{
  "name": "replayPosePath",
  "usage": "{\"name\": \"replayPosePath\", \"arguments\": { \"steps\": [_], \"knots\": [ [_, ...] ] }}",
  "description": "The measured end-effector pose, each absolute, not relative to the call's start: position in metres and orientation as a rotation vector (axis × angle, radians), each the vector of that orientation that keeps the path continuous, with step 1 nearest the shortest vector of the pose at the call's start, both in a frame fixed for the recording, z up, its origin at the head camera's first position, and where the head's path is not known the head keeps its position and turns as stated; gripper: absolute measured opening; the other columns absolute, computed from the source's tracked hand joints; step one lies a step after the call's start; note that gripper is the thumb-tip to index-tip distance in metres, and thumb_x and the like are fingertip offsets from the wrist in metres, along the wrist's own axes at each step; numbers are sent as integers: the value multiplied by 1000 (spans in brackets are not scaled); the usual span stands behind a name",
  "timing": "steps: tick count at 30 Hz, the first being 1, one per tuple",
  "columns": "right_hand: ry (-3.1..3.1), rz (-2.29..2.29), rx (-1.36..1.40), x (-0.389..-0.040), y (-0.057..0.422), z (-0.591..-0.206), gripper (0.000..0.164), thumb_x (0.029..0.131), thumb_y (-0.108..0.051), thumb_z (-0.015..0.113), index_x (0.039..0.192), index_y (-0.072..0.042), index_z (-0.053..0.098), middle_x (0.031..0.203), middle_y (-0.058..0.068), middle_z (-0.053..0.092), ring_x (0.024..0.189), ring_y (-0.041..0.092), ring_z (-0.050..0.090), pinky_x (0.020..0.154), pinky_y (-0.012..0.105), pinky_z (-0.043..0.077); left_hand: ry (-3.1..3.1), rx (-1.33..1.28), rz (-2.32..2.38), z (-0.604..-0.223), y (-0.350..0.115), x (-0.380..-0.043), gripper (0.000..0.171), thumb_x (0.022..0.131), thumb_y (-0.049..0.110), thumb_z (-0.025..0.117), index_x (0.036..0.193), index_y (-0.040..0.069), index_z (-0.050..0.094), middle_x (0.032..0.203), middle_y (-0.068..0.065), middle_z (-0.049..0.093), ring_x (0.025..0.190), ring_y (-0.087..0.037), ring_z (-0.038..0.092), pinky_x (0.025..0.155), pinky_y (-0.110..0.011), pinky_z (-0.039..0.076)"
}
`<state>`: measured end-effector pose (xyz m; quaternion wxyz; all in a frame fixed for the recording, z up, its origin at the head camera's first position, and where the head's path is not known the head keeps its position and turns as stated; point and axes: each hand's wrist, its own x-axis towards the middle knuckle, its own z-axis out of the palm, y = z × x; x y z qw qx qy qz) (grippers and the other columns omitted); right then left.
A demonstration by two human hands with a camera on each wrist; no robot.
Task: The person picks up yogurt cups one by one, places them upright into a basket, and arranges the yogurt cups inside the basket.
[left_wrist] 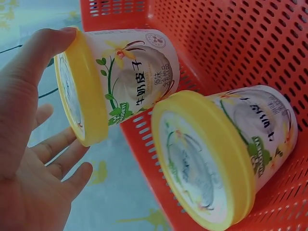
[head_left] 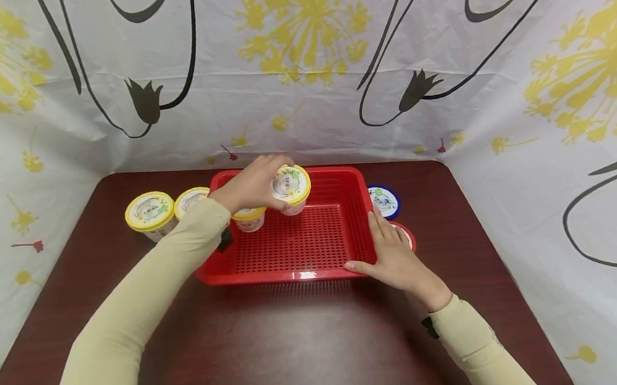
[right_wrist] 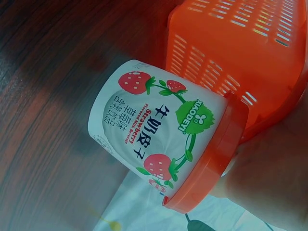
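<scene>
Hazards: left hand [head_left: 252, 184] is gripping the held tub [head_left: 291, 183], yellow-lidded, by its lid within the red basket's [head_left: 272, 276] outline; a slipping lid grip could be dropping it against the second yellow-lidded tub [head_left: 250, 223]. Right hand [head_left: 396, 257], fingers extended, is resting on the basket's right rim; an overly hard push could be sliding the basket into the red-lidded tub [right_wrist: 154, 130].

Containers: basket, perforated, is containing the second tub; whether the held tub is touching its floor, cannot tell. Left of basket: two outer yellow-lidded tubs [head_left: 150, 211] are standing. Right of basket: the red-lidded tub, marked Strawberry, and a blue-lidded tub [head_left: 384, 202] are standing. Lids are hiding the tubs' contents.
</scene>
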<state>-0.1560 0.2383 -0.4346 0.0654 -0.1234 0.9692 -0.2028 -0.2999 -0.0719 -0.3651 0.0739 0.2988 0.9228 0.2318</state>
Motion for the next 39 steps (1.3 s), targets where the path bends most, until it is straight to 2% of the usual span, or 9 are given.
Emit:
{"name": "replayPosePath", "arguments": {
  "steps": [5, 13, 31, 39],
  "knots": [
    [2925, -625, -367, -154, 238, -434, 123, 77, -75, 62, 160, -11, -2, 169, 7, -4, 154, 36, 12, 117, 71, 16, 2735, 869, 679, -373, -69, -304, 87, 72, 37, 88, 143, 17, 42, 140, -8, 51, 131, -26, 43, 107, -46, 44],
    [2927, -622, -358, -154, 238, -435, 123, 76, -76, 62, 160, -13, -3, 169, 7, -3, 154, 36, 12, 117, 72, 17, 2719, 858, 620, -382, -67, -307, 87, 74, 37, 86, 144, 16, 41, 137, -10, 52, 127, -27, 46, 107, -46, 44],
    [2922, -624, -354, -154, 238, -436, 123, 76, -76, 62, 160, -14, -4, 169, 6, -4, 154, 36, 11, 118, 72, 15, 2720, 899, 511, -393, -59, -312, 92, 73, 42, 85, 146, 11, 39, 143, -13, 51, 135, -31, 46, 113, -46, 40],
    [2923, -617, -357, -155, 238, -434, 123, 77, -75, 62, 160, -13, -3, 169, 7, -4, 154, 36, 11, 118, 71, 15, 2714, 885, 517, -396, -58, -313, 90, 73, 41, 86, 145, 13, 40, 140, -11, 53, 131, -28, 48, 112, -44, 41]
  ]
}}
